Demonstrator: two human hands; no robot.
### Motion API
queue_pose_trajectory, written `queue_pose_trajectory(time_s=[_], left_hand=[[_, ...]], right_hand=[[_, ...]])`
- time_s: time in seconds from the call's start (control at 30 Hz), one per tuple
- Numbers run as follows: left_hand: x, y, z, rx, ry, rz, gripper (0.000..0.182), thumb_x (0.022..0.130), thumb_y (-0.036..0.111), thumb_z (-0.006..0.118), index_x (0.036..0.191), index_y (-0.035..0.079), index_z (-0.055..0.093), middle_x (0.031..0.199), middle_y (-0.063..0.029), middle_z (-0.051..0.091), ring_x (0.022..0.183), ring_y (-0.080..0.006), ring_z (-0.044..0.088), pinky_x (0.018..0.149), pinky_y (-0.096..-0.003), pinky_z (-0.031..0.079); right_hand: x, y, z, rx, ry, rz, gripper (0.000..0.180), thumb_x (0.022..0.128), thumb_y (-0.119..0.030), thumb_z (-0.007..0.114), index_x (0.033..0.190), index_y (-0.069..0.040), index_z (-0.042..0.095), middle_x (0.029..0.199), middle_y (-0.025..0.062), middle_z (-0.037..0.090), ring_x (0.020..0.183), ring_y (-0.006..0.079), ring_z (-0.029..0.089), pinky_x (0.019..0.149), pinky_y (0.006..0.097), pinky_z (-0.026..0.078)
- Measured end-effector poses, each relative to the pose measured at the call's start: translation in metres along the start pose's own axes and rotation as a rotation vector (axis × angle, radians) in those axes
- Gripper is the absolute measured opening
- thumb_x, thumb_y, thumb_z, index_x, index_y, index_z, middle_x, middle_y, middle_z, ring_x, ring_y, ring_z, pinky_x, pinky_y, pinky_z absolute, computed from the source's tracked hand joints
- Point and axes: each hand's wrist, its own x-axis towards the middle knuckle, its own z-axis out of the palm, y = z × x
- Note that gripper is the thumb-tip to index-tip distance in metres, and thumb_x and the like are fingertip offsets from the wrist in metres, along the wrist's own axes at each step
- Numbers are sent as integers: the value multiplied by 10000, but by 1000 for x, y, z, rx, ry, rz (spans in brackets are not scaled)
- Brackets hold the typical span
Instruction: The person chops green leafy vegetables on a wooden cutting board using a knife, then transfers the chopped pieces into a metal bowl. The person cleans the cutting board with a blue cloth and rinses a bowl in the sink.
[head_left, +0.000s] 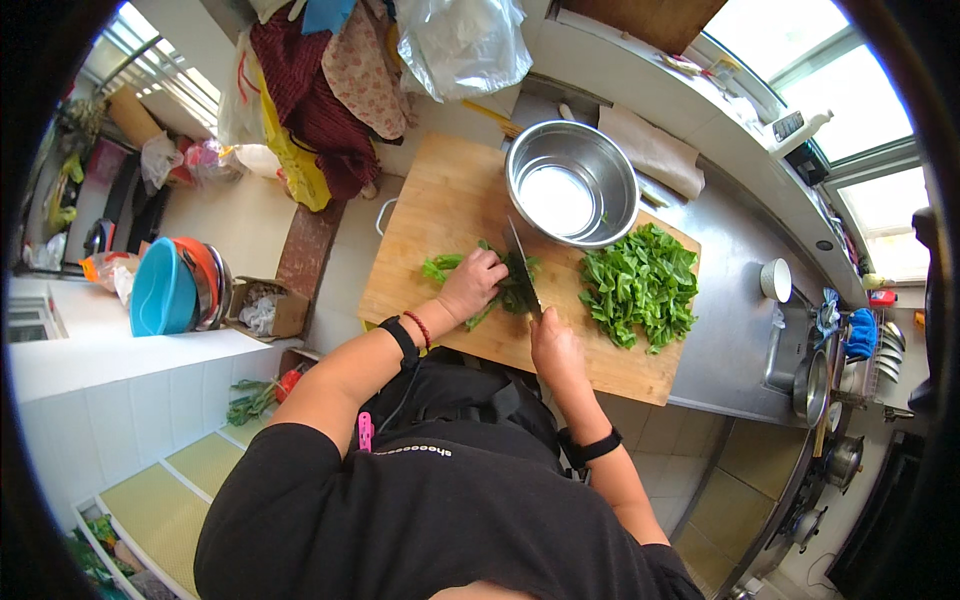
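Note:
My left hand presses a small bunch of leafy greens down on a wooden cutting board, its fingers curled over them. Gripped by its handle in my right hand is a kitchen knife. The blade stands beside my left fingertips, at the right end of the bunch. A heap of cut leafy greens lies on the right part of the board. At the board's far edge sits a stainless steel bowl, with a small green scrap on its inner wall.
A steel counter runs right, with a white bowl and a sink. Plastic bags and cloths hang beyond the board. Left are nested basins and a cardboard box. A window ledge borders the far right.

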Motion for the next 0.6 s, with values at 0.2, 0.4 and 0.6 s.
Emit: queue_pose_trajectory(time_s=[0.2,0.4,0.6], left_hand=[[0,4,-9,1,-9,28,306,683,99,749,948,35,608,1017,-158,547,1034,-369,528,925,-448,457],[-10,15,-38,-27,141,25,511,660,257,807,1102,84,618,1207,-135,533,1163,-357,487,1043,-504,329],[-14,0,-35,-59,82,-129,380,699,181,788,1038,88,647,1160,-116,547,1150,-351,498,989,-482,383]], right_hand=[[-4,6,16,-24,100,-55,228,964,-281,585,980,-68,505,676,223,646,633,446,646,551,550,506],[-15,0,-21,26,206,-117,232,963,-263,609,953,-57,503,652,221,634,626,446,636,544,534,500],[-10,-24,-37,112,40,-140,235,953,-223,614,991,-22,499,699,265,631,666,487,615,572,565,477]])
